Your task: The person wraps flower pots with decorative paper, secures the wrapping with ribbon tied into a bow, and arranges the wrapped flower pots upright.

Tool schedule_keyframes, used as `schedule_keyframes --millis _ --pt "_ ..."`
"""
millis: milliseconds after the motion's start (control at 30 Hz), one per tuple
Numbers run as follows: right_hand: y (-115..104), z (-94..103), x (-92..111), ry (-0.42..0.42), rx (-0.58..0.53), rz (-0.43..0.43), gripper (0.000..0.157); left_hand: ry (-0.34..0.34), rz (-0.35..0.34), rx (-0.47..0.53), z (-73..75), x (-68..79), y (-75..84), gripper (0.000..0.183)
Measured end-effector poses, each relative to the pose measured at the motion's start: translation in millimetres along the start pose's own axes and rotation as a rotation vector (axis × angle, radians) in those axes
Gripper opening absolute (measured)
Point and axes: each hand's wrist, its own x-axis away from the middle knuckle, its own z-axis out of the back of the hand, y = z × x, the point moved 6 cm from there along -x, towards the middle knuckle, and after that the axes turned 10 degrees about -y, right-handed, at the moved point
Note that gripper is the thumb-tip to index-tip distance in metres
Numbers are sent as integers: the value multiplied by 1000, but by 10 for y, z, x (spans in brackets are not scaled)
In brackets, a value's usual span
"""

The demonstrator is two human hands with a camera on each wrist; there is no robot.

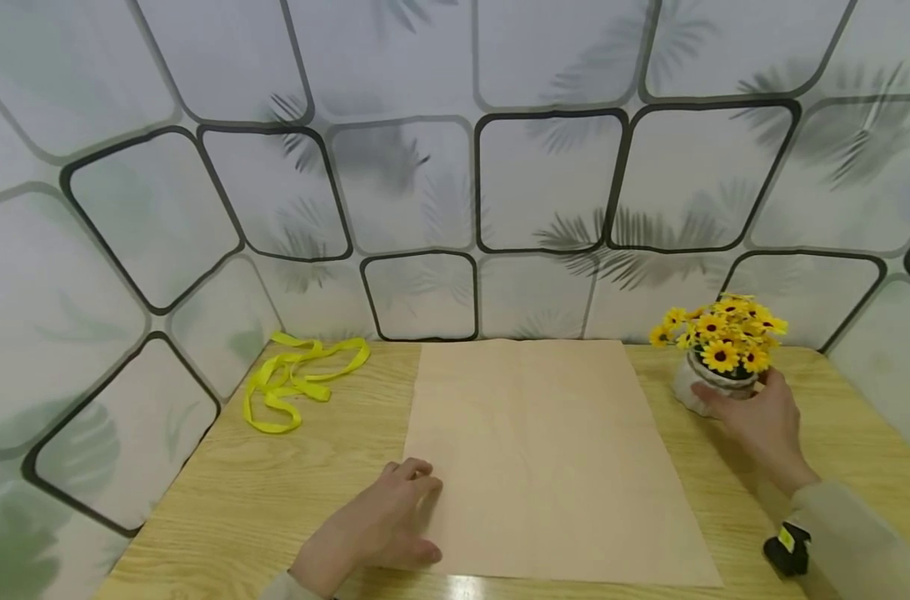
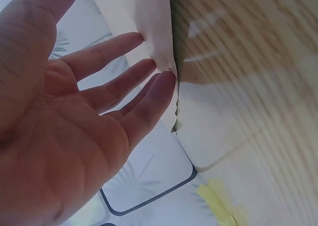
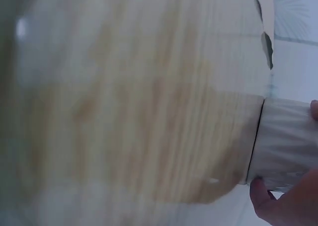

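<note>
My right hand [image 1: 770, 429] grips a pale wrapped pot [image 1: 691, 387] of yellow artificial-looking flowers [image 1: 725, 329], thumb on one side and fingers on the other. In the right wrist view the pot's base [image 3: 283, 141] meets the tabletop, and part of the hand [image 3: 293, 203] lies around its side. On the left edge of a large sheet of light brown paper [image 1: 545, 458] rests my left hand [image 1: 380, 521], its fingers loosely bent. In the left wrist view those fingertips [image 2: 166, 82] touch the sheet near its edge, with nothing in the palm.
A tangled yellow ribbon [image 1: 275, 387] lies at the table's back left corner. The sheet covers the middle of the wood-grain table [image 1: 335, 450]. Behind stands a wall covering [image 1: 417, 183] with leaf and rounded-square patterns. A black strap [image 1: 788, 548] shows at the right sleeve.
</note>
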Motion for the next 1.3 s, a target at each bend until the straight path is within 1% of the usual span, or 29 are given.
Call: schedule_keyframes --millis 133,233,433,667,900,1033,1300 --pt "26 6 -21 -14 -14 -22 116 6 -4 -3 -1 -4 4 73" --pt "25 3 -31 -42 -14 -24 119 6 -7 3 -2 -4 3 72" --pt "29 19 -72 -83 30 -42 123 -7 2 3 -15 -16 -14 72" --pt "53 43 -112 -81 64 -64 124 -4 -9 17 -13 -14 -15 70" --pt "37 49 -105 -79 62 -51 126 28 -44 18 23 18 25 63" --pt "25 53 -89 -74 67 -56 127 48 -74 -3 34 10 48 61" --pt "-1 50 -68 -83 82 -45 128 127 -114 -48 58 7 96 59"
